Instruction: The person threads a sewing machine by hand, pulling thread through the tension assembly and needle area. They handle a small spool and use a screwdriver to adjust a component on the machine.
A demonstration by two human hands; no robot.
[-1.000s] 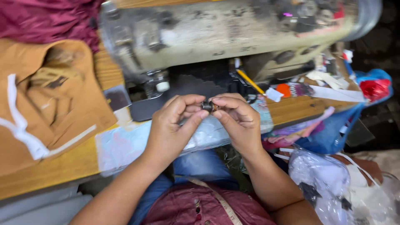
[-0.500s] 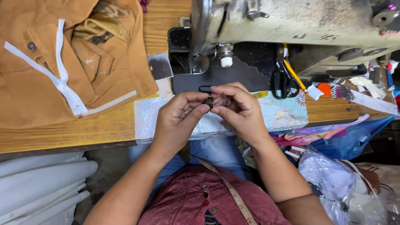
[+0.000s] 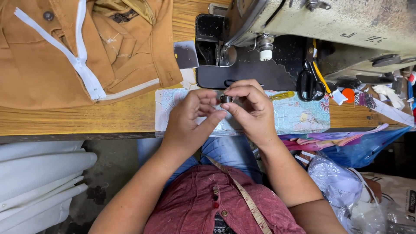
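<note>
A small dark metal bobbin case (image 3: 226,99) sits pinched between the fingertips of both hands, the left hand (image 3: 193,117) gripping it from the left and the right hand (image 3: 251,108) from above, held just over the counter (image 3: 108,119) before the sewing machine (image 3: 312,26).

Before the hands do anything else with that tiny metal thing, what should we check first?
1. Both hands on the small metal part: ok, left hand and right hand pinch it between fingertips.
2. Part held over the table, not the floor: ok.
3. Hands away from the sewing machine needle: ok.
4. Scissors out of the way: ok, lying to the right.
5. Brown garment apart from the hands: ok.
6. Whether the part has thread in it: cannot tell.
</note>
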